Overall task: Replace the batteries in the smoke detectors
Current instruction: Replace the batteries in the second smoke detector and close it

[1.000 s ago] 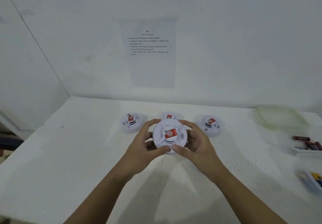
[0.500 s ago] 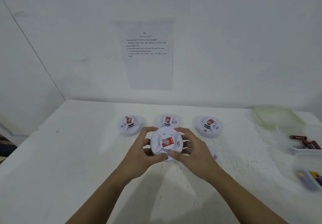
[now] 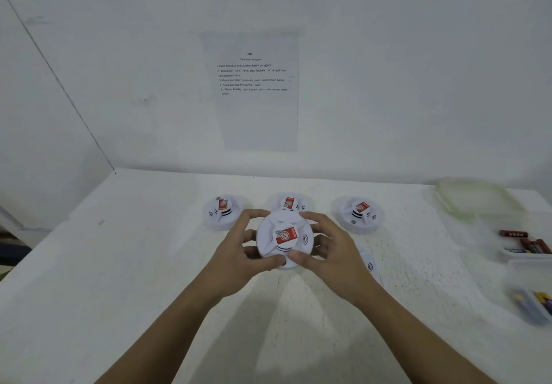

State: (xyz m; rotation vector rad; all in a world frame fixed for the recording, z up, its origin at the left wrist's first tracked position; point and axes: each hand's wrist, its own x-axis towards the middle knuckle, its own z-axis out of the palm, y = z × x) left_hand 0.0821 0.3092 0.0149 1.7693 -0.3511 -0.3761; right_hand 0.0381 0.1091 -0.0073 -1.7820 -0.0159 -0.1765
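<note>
I hold a round white smoke detector (image 3: 283,238) with a red sticker on top, raised a little above the white table (image 3: 119,264). My left hand (image 3: 239,253) grips its left rim and my right hand (image 3: 331,252) grips its right rim, both thumbs on the near edge. Behind it three more white detectors lie in a row: one at left (image 3: 222,212), one in the middle (image 3: 289,203) partly hidden, one at right (image 3: 358,213). Another white detector (image 3: 370,265) peeks out from behind my right hand.
A clear tray with dark red batteries (image 3: 527,244) sits at the right edge. Nearer stands a second clear container of coloured batteries (image 3: 534,306). A pale green lid (image 3: 475,197) lies at the back right. A printed instruction sheet (image 3: 254,91) hangs on the wall.
The detector has turned slightly in my hands, its sticker now tilted differently. Both hands sit a little lower in view, and a detector behind my right hand has come into sight.
</note>
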